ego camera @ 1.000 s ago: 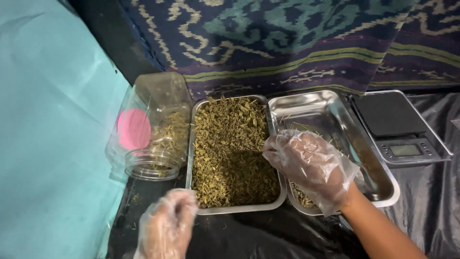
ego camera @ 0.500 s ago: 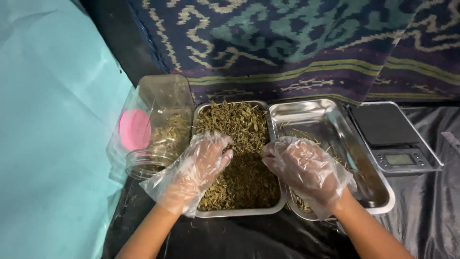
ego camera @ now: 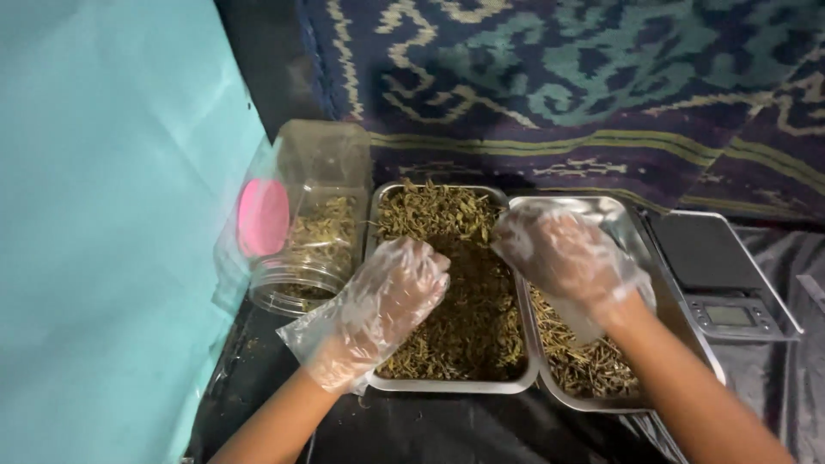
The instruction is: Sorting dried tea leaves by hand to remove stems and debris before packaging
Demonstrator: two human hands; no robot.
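Note:
Both my hands wear loose clear plastic gloves. My left hand (ego camera: 382, 305) rests palm down on the dried greenish-brown herb in the left steel tray (ego camera: 430, 385), fingers spread over the pile. My right hand (ego camera: 563, 258) hovers at the seam between that tray and the right steel tray (ego camera: 601, 404), fingers curled down toward the herb; whether it pinches any is hidden. The right tray holds a thinner layer of the same dried stalks (ego camera: 584, 357).
A clear plastic jar (ego camera: 314, 223) lies on its side left of the trays, partly filled with herb, with a pink lid (ego camera: 262, 217) beside it. A small digital scale (ego camera: 718, 275) sits at the right. Teal cloth covers the left, patterned fabric lies behind.
My left hand came up from the near edge and settled onto the left tray's herb. My right hand shifted left and farther, from over the right tray to the trays' seam.

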